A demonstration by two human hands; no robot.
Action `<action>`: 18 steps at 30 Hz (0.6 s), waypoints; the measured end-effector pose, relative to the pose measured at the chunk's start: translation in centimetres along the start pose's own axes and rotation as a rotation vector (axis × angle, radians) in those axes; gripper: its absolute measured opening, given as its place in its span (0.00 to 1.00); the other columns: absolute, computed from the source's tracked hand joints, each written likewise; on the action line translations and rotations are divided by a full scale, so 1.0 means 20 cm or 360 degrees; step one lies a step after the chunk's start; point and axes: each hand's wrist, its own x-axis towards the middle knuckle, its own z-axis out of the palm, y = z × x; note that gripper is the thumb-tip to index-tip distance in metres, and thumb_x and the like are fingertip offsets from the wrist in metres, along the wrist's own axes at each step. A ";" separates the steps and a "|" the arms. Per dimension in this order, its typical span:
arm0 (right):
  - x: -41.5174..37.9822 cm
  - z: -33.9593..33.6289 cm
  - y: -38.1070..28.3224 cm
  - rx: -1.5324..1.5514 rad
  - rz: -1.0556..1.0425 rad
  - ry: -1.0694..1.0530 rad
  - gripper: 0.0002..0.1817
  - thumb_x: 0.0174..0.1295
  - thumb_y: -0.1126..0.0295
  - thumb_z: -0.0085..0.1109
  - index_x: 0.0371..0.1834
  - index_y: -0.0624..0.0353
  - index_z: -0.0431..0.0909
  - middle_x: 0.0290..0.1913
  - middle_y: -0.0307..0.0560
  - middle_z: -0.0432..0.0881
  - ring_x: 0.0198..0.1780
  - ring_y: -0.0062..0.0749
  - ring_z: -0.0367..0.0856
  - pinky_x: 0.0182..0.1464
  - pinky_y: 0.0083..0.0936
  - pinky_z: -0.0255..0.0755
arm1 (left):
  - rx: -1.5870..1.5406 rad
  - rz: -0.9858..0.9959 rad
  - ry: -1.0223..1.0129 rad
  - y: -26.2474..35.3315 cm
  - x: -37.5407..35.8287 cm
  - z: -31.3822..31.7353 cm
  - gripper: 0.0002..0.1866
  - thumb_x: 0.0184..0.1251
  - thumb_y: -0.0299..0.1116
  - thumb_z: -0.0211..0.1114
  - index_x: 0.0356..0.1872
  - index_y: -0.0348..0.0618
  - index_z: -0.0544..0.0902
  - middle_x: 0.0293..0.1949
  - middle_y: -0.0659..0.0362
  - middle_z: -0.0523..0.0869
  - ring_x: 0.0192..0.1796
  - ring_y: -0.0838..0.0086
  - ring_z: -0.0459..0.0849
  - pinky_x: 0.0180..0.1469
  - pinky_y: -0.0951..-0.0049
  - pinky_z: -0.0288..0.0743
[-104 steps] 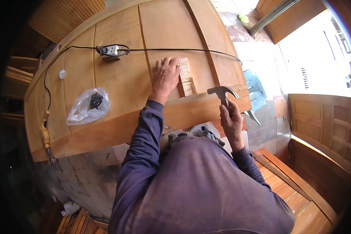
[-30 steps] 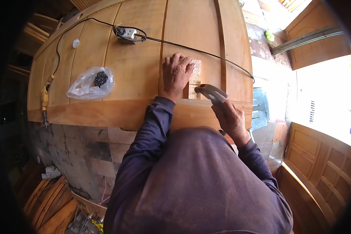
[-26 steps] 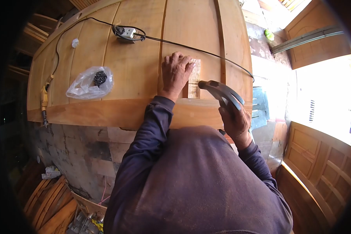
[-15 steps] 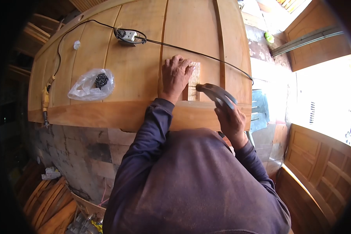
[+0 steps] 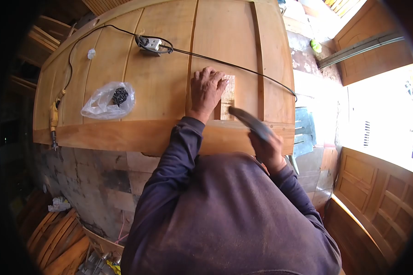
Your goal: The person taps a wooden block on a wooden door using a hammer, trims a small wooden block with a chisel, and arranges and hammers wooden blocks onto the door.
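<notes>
My left hand (image 5: pixel 207 91) rests on a wooden panel (image 5: pixel 165 87), fingers curled at the side of a short pale wood block (image 5: pixel 227 98) and thumb across its upper part. Part of the block's left side is hidden by the hand. In my right hand (image 5: pixel 270 151) is a hammer (image 5: pixel 251 123), its handle mostly covered by the fingers and blurred by motion. The hammer's head is right at the lower right edge of the block in this view.
A clear plastic bag (image 5: pixel 101 109) with small dark pieces lies on the panel's left half. A black cord runs across the panel from a white socket box (image 5: pixel 152 43). A yellow power tool (image 5: pixel 54 117) sits at the left edge. Carved wooden doors (image 5: pixel 376 183) stand at right.
The hammer and my right hand have shifted slightly down, toward my body. My left hand stays at the wood block.
</notes>
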 end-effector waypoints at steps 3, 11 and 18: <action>0.03 0.03 0.03 -0.0199 0.0297 -0.0409 0.23 0.69 0.64 0.72 0.64 0.57 0.82 0.42 0.46 0.89 0.32 0.42 0.89 0.34 0.36 0.83 | -0.0006 -0.0004 0.0023 0.00 0.01 0.01 0.13 0.68 0.46 0.74 0.48 0.55 0.89 0.48 0.61 0.84 0.51 0.58 0.80 0.52 0.54 0.76; -0.09 0.10 0.08 -0.0118 0.0206 -0.0348 0.21 0.69 0.64 0.72 0.63 0.53 0.83 0.39 0.47 0.88 0.30 0.41 0.88 0.30 0.34 0.81 | 0.0030 0.0002 0.0005 0.00 -0.01 0.01 0.14 0.68 0.47 0.74 0.48 0.54 0.89 0.48 0.61 0.83 0.51 0.58 0.80 0.52 0.53 0.76; -0.02 0.01 0.00 -0.0189 0.0008 -0.0071 0.26 0.66 0.62 0.75 0.67 0.52 0.80 0.37 0.43 0.86 0.31 0.38 0.87 0.30 0.33 0.81 | -0.0071 -0.0069 -0.0013 0.02 -0.01 -0.02 0.12 0.68 0.43 0.74 0.48 0.51 0.90 0.50 0.57 0.85 0.53 0.55 0.80 0.58 0.53 0.75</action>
